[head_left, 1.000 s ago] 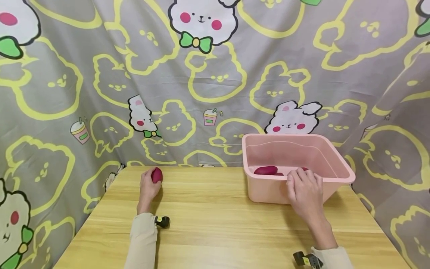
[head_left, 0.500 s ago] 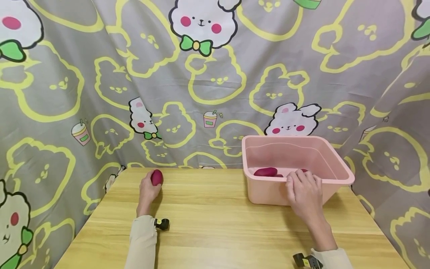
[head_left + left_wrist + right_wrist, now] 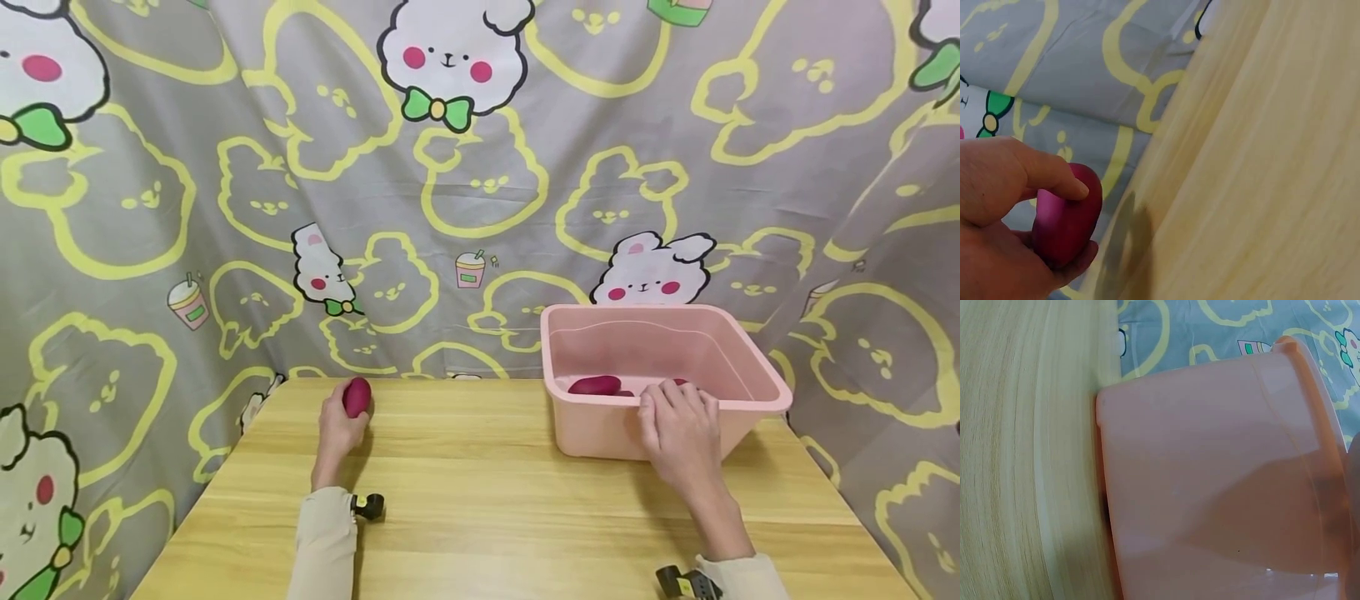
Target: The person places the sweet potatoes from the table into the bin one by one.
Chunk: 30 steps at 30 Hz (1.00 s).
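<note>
Purple sweet potato [image 3: 357, 397] gripped in left hand [image 3: 339, 427] fingers at the worktop [image 3: 480, 500] far-left edge, right hand [image 3: 681, 433] fingers relaxed against pink tub [image 3: 600, 429] near rim, tub contents half hidden.

Purple sweet potato [image 3: 357, 397] upright, far-left tabletop.

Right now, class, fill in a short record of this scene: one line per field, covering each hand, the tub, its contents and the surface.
Left hand: grips a purple sweet potato near the table's far left edge
Right hand: fingers rest on the tub's near rim
Tub: pink plastic tub, upright, at the table's far right
Tub contents: purple sweet potatoes inside, count unclear
Surface: light wooden table
Backdrop: grey bunny-print cloth
</note>
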{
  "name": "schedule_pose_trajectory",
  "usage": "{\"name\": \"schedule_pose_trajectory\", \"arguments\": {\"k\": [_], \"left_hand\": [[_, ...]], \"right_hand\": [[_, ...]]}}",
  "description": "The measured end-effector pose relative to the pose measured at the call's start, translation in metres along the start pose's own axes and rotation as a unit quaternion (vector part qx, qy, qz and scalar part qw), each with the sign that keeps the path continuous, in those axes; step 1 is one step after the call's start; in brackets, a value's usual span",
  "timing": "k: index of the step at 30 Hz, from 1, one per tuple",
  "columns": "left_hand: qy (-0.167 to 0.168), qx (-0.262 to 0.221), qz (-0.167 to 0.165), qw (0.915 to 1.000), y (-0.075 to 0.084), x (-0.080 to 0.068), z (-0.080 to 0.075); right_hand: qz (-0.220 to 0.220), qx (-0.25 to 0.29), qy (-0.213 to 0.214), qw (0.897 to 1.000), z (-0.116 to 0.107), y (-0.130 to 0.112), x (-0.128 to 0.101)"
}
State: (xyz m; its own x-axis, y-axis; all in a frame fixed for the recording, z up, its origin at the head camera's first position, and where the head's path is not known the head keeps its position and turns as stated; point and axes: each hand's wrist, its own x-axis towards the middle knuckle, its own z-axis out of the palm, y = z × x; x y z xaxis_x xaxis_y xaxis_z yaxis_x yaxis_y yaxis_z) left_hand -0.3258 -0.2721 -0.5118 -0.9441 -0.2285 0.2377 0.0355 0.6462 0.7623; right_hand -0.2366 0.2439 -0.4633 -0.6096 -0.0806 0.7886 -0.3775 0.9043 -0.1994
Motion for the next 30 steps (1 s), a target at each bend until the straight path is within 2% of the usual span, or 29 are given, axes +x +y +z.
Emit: {"name": "schedule_pose_trajectory", "arguments": {"k": [4, 8, 10, 12, 17, 24, 30], "left_hand": [[0.009, -0.003, 0.003, 1.0, 0.003, -0.001, -0.001], [0.01, -0.018, -0.008, 0.9998, 0.006, -0.002, -0.003], [0.012, -0.033, -0.014, 0.9993, 0.006, -0.003, -0.004], [0.012, -0.069, -0.025, 0.9972, 0.007, -0.004, -0.005], [0.005, -0.164, -0.059, 0.9846, 0.008, -0.008, -0.007], [0.005, -0.22, -0.069, 0.9731, 0.011, -0.007, -0.009], [0.009, -0.301, -0.086, 0.9496, 0.014, -0.005, -0.005]], "right_hand": [[0.001, 0.0, -0.003, 1.0, 0.001, 0.0, 0.0], [0.002, 0.0, -0.002, 1.0, 0.0, -0.001, 0.001], [0.001, 0.0, -0.001, 1.0, 0.0, -0.001, 0.001], [0.002, 0.0, 0.0, 1.0, 0.0, 0.0, 0.001], [0.002, -0.001, -0.001, 1.0, 0.001, 0.0, 0.0], [0.0, -0.001, 0.003, 1.0, 0.001, 0.0, -0.001], [-0.003, -0.002, 0.005, 1.0, 0.001, 0.0, -0.001]]}}
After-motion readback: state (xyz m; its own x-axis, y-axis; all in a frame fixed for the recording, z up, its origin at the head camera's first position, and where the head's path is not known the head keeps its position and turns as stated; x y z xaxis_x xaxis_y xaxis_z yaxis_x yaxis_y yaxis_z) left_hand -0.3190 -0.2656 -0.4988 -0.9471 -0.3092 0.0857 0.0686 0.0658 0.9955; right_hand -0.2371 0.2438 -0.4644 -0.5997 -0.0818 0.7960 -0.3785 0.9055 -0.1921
